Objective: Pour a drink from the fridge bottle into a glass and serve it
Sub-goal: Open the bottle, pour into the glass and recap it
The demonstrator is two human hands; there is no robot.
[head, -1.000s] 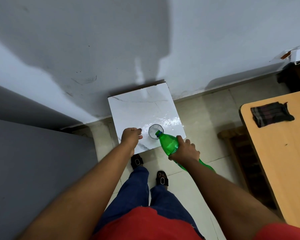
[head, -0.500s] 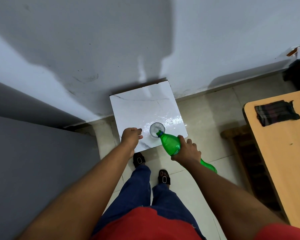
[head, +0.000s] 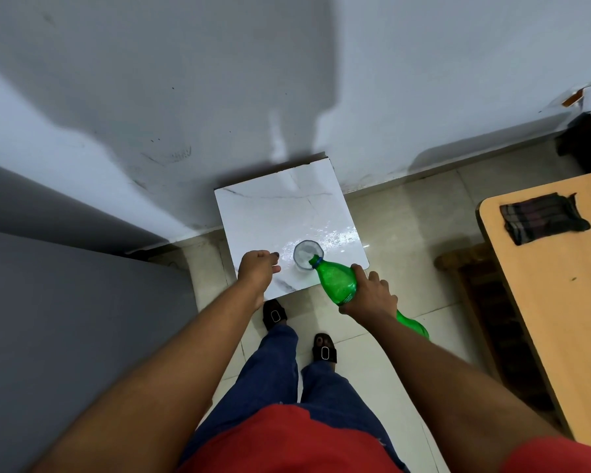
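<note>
Your right hand grips the green bottle, tilted with its mouth at the glass rim. Your left hand, fingers curled and holding nothing, rests on the white tabletop beside the glass.

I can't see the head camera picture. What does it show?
A person's right hand tips a green bottle over a glass on a white marble-look tabletop. The left hand rests curled beside the glass, apart from it.

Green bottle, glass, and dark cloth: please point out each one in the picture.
green bottle (head: 335, 283): head view, on the upper body near the shoulder.
glass (head: 304, 252): head view, inside the open rim.
dark cloth (head: 543, 218): head view, on the middle of the fabric.
</note>
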